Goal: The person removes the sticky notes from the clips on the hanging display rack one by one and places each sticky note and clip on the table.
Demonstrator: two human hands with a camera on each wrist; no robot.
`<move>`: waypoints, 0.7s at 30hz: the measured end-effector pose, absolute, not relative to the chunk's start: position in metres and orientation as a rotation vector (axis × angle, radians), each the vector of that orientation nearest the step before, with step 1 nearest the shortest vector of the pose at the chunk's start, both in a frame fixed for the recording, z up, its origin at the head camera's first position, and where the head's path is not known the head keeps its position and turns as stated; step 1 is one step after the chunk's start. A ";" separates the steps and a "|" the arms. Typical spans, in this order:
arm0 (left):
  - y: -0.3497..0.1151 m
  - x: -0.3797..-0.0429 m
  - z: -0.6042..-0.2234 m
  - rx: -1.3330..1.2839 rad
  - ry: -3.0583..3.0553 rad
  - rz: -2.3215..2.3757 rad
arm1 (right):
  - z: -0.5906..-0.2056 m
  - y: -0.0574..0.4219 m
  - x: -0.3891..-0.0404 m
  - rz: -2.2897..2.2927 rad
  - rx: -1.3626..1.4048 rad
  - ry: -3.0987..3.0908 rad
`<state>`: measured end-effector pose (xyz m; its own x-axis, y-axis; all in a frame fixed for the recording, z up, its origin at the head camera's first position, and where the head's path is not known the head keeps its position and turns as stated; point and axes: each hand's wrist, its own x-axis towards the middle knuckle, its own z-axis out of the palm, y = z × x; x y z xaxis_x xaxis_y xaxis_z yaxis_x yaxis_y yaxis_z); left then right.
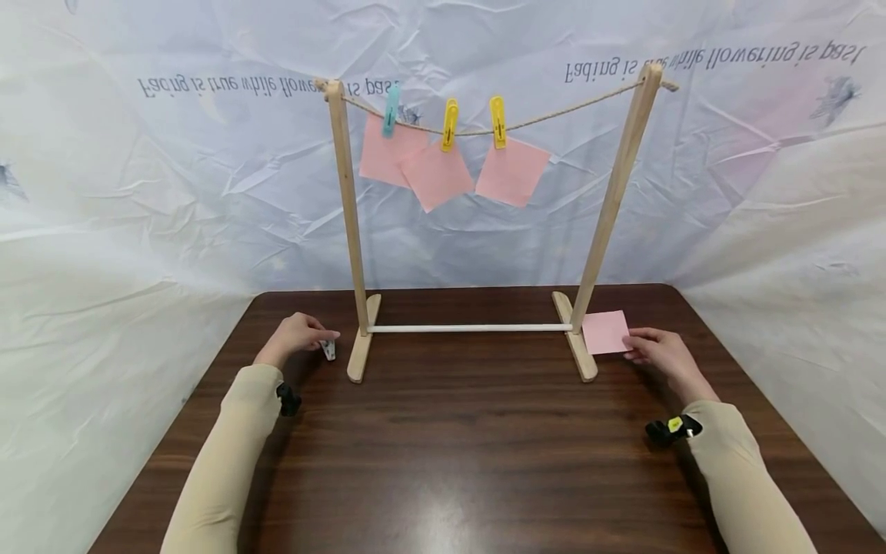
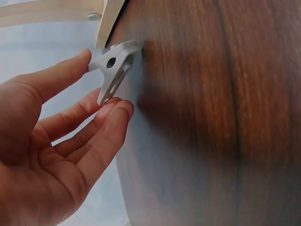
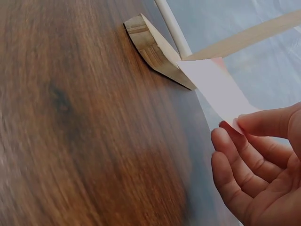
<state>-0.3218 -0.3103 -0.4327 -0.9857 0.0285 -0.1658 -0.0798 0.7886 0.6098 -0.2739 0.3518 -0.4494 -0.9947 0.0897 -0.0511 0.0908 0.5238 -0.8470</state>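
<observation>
My left hand (image 1: 299,336) pinches a pale grey clothespin (image 2: 115,66) between thumb and fingers, left of the wooden stand. In the left wrist view the thumb lies on one handle and the fingertips on the other, with the clip's nose pointing away from the palm. On the far side, my right hand (image 1: 661,355) holds a pink paper square (image 1: 605,332) by its edge, thumb on top. The paper's other end reaches the foot of the stand's right post (image 1: 612,200). Whether it touches the post, I cannot tell.
A sagging rope (image 1: 574,110) links the stand's posts. From it hang several pink papers, including one sheet (image 1: 512,173), under a blue clothespin (image 1: 391,111) and two yellow ones, one yellow clothespin (image 1: 497,121) rightmost. A white bar (image 1: 471,328) joins the feet on the brown table (image 1: 443,431).
</observation>
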 end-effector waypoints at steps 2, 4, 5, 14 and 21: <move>-0.309 -0.322 -0.434 -0.042 2.806 0.982 | -0.450 0.351 -0.274 -1.535 0.171 2.721; -0.307 -0.323 -0.435 -0.052 2.799 0.993 | -0.450 0.351 -0.274 -1.535 0.185 2.709; -0.307 -0.323 -0.436 -0.051 2.796 0.996 | -0.450 0.351 -0.275 -1.536 0.191 2.706; -0.305 -0.325 -0.437 -0.074 2.761 1.020 | -0.457 0.356 -0.274 -1.541 0.237 2.681; -0.300 -0.323 -0.439 -0.082 2.771 1.023 | -0.459 0.359 -0.274 -1.568 0.251 2.672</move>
